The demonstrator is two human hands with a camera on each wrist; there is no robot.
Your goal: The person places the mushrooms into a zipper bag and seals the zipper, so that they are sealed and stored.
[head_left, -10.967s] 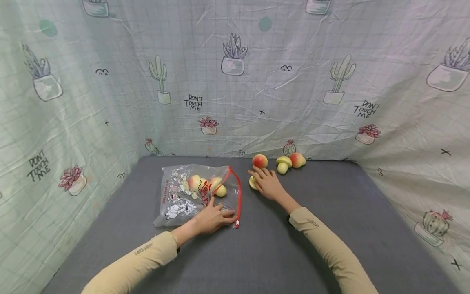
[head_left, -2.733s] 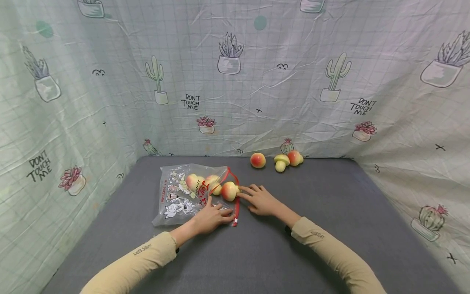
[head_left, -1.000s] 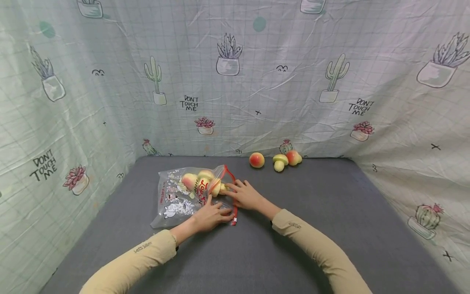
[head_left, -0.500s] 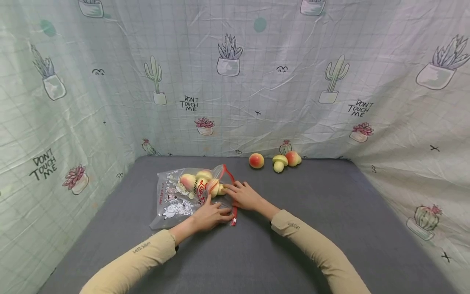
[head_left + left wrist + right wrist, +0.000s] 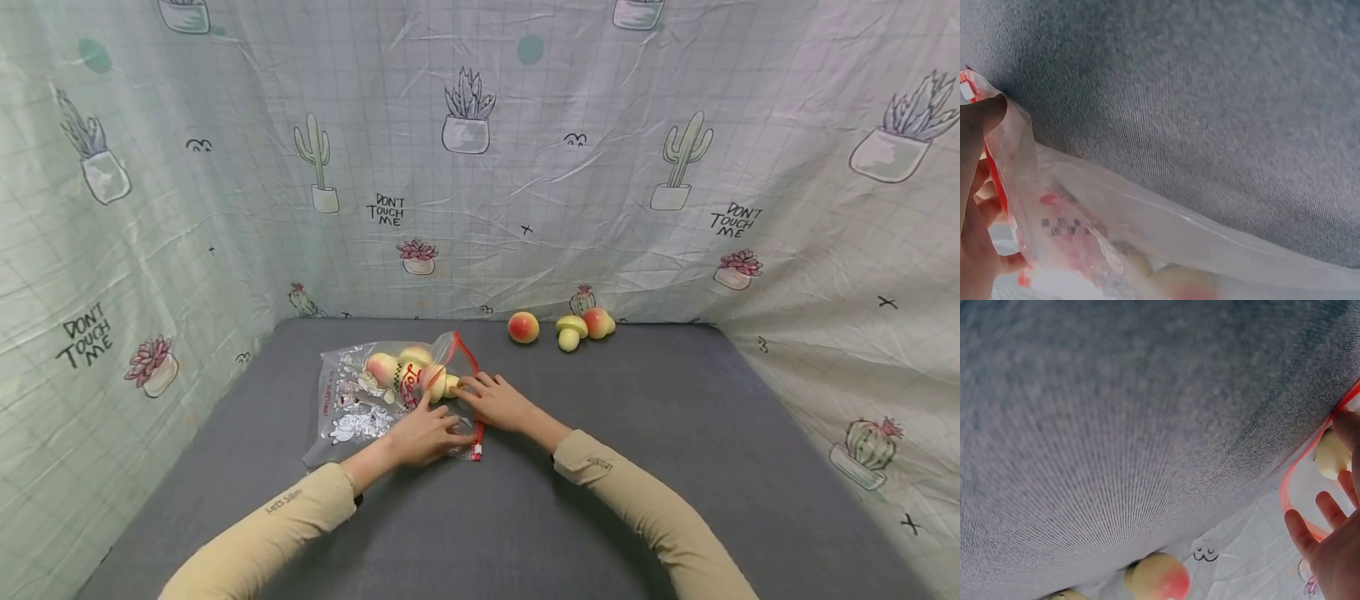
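A clear plastic zip bag point(image 5: 352, 433) with a red zip edge lies on the grey table. Inside it show a red-and-yellow toy mushroom point(image 5: 382, 367) and another yellowish mushroom point(image 5: 415, 355). My left hand point(image 5: 423, 433) holds the near side of the bag's mouth, and its thumb and fingers spread the opening in the left wrist view. At the mouth, my right hand point(image 5: 498, 402) has its thumb and index finger about the stem of a pale yellow toy mushroom point(image 5: 1333, 453). The other right fingers are spread beside the red zip edge point(image 5: 1291, 481).
Behind the right hand, near the back edge, sit a red-yellow round mushroom point(image 5: 523, 327), a yellow mushroom point(image 5: 570, 331) and another red-yellow one point(image 5: 597, 322). A cactus-print cloth point(image 5: 465, 217) hangs behind and at both sides of the table point(image 5: 637, 400).
The right hand came from the back mushrooms to the bag, bringing a mushroom into its mouth. Lately the left hand has shifted slightly left and the bag's mouth has lifted a little.
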